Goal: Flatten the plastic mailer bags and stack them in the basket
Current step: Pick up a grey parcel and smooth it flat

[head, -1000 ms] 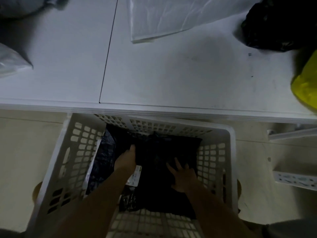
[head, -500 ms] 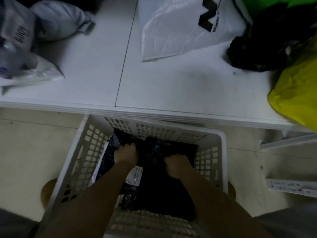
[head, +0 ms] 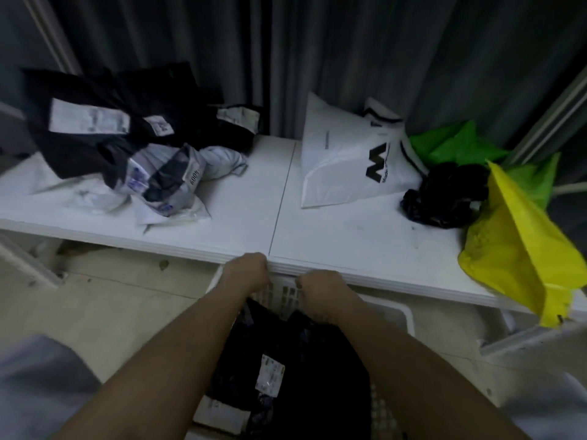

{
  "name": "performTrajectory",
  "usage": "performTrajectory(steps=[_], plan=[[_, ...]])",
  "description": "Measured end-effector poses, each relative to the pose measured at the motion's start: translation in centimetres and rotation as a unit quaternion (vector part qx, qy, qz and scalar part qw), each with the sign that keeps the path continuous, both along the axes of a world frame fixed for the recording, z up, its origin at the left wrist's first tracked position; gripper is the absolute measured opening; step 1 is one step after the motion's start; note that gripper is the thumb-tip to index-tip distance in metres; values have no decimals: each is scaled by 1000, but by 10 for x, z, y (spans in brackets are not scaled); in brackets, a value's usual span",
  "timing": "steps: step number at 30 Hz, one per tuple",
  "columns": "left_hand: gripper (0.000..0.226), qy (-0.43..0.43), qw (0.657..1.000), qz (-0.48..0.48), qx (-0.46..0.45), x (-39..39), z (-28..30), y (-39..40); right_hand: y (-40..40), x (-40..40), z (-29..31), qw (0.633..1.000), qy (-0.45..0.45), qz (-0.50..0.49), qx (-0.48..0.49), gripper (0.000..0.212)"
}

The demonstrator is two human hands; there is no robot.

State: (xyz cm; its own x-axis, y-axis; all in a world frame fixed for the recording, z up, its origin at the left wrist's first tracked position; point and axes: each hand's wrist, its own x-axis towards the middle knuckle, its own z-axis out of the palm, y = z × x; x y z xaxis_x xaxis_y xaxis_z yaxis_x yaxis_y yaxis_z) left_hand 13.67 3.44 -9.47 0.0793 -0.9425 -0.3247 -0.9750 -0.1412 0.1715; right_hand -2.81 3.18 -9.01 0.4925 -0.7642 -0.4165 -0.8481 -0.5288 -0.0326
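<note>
Two loosely curled, empty hands, left hand (head: 246,271) and right hand (head: 320,289), hover over the basket (head: 398,315) rim at the desk (head: 279,214) edge. Beyond the hands: one white mailer (head: 355,160), long axis running away, nearer the right; one crumpled pile (head: 127,141) beyond-left. Beneath the wrists: one black stack (head: 295,369).

Dim room — grey curtain (head: 317,58) behind white table (head: 247,223), beige floor (head: 111,306).

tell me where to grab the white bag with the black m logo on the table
Take the white bag by its near bottom edge, reaching from the table's front. That edge lies flat and clear on the table, while its far end leans on the curtain.
</note>
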Motion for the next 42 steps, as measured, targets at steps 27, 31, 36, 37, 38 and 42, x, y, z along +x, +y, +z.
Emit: performTrajectory(steps=[27, 31, 36, 37, 38, 42], plan=[[66, 116, 867, 263, -407, 189, 83, -63, -115, 274, 67, 712, -590, -344, 165, 71], [53, 152, 841, 229, -465, 188, 100, -54, -113, 270, 94, 630, -681, -335, 164, 58], [54, 167, 818, 185, -518, 165, 136, -39, -103, 234, 134, 579, -741, -320, 119, 68], [56, 168, 816, 181, -523, 159, 142, -36, -101, 221, 139, 584, -739, -320, 102, 71], [58, 168, 815, 181, -524, 155, 144, -35, -100, 211, 140, 598, -729, -320, 87, 72], [61, 229, 814, 189, -499, 127, 157, -29, -82, 151, 153, 652, -692, -310, 29, 63]])
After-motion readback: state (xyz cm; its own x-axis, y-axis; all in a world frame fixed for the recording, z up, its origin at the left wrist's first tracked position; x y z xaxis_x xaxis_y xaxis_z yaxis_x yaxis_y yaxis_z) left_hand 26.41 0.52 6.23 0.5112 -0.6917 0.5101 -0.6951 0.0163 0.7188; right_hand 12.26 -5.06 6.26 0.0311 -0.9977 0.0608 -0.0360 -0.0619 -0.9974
